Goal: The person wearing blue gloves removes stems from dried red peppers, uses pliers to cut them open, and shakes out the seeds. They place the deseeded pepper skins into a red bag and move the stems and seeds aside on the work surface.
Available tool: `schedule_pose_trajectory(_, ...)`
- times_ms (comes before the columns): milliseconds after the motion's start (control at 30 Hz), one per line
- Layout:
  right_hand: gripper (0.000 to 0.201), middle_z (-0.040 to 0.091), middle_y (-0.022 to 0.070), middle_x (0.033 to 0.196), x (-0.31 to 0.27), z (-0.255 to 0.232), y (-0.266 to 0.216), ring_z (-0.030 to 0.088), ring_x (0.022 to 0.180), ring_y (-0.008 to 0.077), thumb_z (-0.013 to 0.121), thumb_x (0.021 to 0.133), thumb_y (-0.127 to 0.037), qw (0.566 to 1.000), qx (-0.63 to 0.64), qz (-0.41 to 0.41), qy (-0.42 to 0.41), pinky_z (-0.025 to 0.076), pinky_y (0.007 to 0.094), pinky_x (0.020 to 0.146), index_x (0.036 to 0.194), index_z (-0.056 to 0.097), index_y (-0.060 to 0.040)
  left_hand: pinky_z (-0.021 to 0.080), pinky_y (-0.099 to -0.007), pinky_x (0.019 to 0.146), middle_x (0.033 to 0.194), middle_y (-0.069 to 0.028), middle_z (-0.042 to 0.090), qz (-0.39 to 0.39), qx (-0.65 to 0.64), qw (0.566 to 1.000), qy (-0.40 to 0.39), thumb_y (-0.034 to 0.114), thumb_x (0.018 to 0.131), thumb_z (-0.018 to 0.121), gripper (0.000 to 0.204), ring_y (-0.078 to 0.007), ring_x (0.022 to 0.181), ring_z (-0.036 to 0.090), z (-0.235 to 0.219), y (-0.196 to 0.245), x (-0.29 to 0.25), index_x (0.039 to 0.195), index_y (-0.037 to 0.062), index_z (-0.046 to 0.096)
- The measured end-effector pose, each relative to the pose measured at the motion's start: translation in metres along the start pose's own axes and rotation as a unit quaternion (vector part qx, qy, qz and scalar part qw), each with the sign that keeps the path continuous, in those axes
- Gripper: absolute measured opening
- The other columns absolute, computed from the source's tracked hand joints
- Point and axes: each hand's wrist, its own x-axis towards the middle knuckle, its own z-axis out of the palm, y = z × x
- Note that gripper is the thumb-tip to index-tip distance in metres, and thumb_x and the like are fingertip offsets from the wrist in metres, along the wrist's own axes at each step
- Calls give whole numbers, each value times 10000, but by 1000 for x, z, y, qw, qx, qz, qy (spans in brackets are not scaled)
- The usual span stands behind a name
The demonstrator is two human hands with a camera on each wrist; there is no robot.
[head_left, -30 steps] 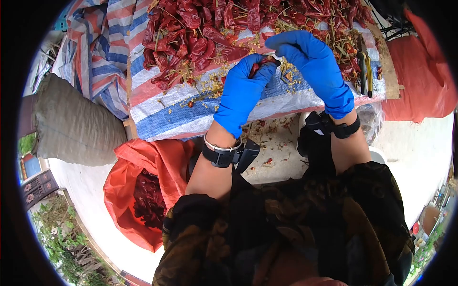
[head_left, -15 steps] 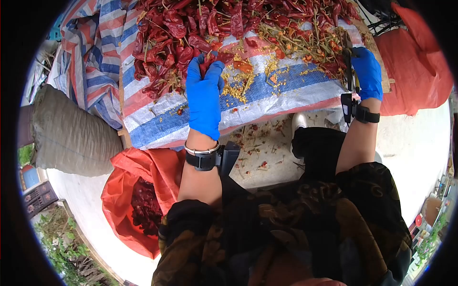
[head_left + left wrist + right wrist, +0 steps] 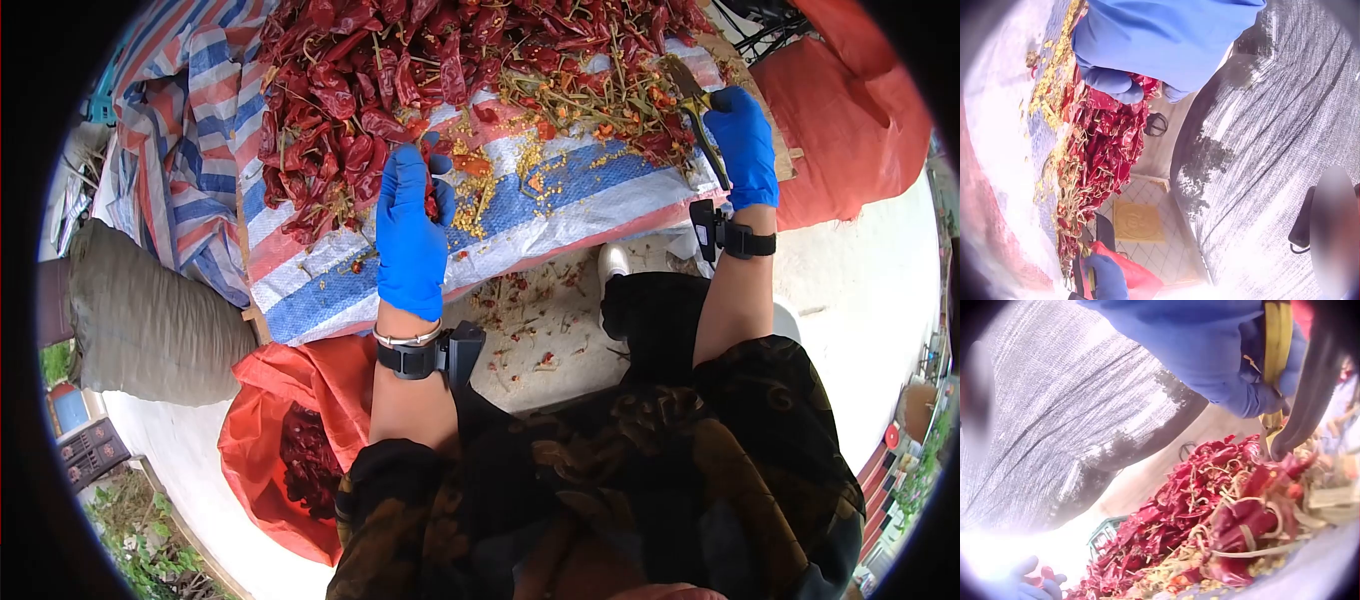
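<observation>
My blue-gloved left hand (image 3: 412, 235) holds a red dried chili pepper (image 3: 432, 206) at the near edge of a heap of dried chilies (image 3: 345, 95). In the left wrist view a bit of red shows beside its curled fingers (image 3: 1107, 81); the glove hides most of that pepper. At the right side of the table my right hand (image 3: 745, 150), gloved too, grips pruning shears (image 3: 709, 150) with yellow and black handles. In the right wrist view the fingers wrap the yellow handle (image 3: 1277, 344), and the black handle stands apart from it.
Cut stems (image 3: 600, 100) and yellow seeds (image 3: 540, 165) lie over the striped sheet (image 3: 330, 290) on the table. An open red sack (image 3: 245, 450) with chilies stands at lower left, below a full grey sack (image 3: 150, 315). Another red sack (image 3: 830, 130) is at the right.
My right hand has left the left hand's side, moved right and taken hold of the shears that lay there. My left hand has shifted left towards the heap, holding a pepper.
</observation>
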Motion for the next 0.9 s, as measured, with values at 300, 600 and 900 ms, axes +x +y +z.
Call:
schedule_pose_trajectory(300, 351, 577, 36, 682, -20, -36, -54, 498, 606, 104, 675, 754, -360, 938, 325, 81, -92, 388, 244, 567, 846, 621, -26, 366, -190, 525, 884, -57, 601, 16, 34, 999, -16, 190, 879, 537, 280, -63, 610, 439, 1, 2, 0, 1123, 51, 544)
schedule_pose_trajectory(600, 331, 623, 43, 767, -50, -38, -112, 532, 675, 101, 483, 901, -301, 873, 406, -4, -270, 409, 230, 738, 1051, 613, -36, 338, -211, 515, 875, -92, 580, 29, -59, 996, -63, 110, 849, 561, 262, -78, 624, 445, -1, 7, 6, 1096, 25, 551)
schedule_pose_trajectory(900, 443, 635, 116, 913, -72, -13, -135, 572, 911, 148, 551, 863, -162, 834, 464, -99, -282, 391, 287, 881, 1240, 404, 17, 311, -213, 512, 732, -54, 523, 13, -87, 994, -61, 91, 830, 550, 213, -91, 626, 438, 1, 10, 10, 1036, 44, 575)
